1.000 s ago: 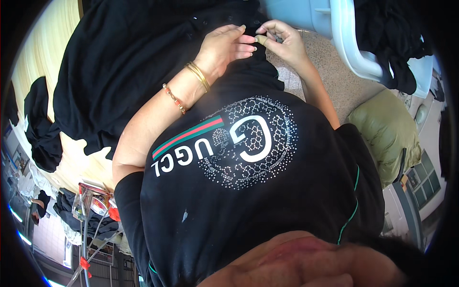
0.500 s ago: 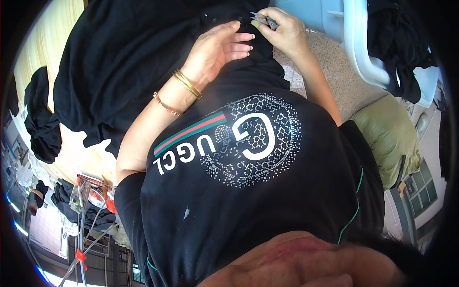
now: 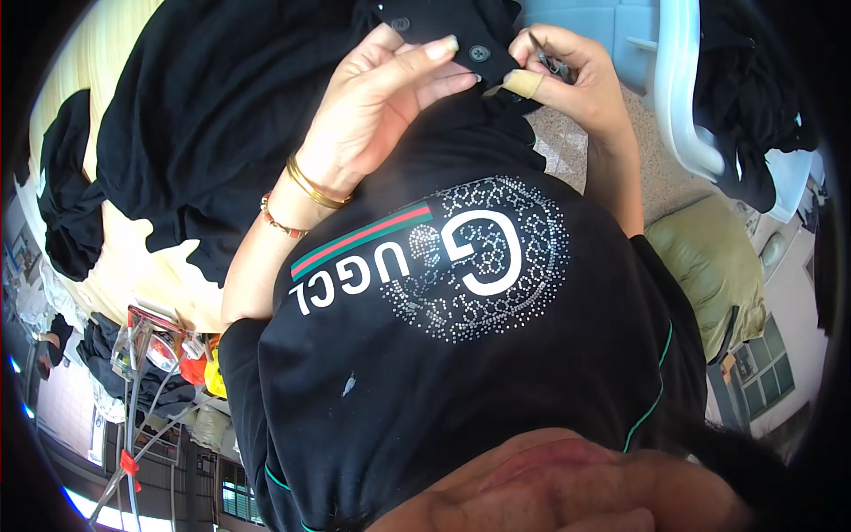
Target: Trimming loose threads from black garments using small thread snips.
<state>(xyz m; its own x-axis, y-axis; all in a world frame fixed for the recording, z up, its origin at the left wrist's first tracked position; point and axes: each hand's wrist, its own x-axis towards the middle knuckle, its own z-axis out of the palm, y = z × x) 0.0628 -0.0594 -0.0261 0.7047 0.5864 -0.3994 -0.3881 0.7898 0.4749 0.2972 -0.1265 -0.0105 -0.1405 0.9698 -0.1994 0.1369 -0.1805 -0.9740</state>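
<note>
Basically the left hand [image 3: 372,102] is loosely half-curled at the buttoned edge of a black garment [image 3: 222,115] spread over a pale wooden table [image 3: 84,58], can't tell if it's gripping, while the right hand [image 3: 581,84] is closed around small metal snips [image 3: 551,64] beside that edge.

Black garment [image 3: 239,106], draped in folds, round dark button [image 3: 480,54], small snips [image 3: 553,65], tip upward
</note>
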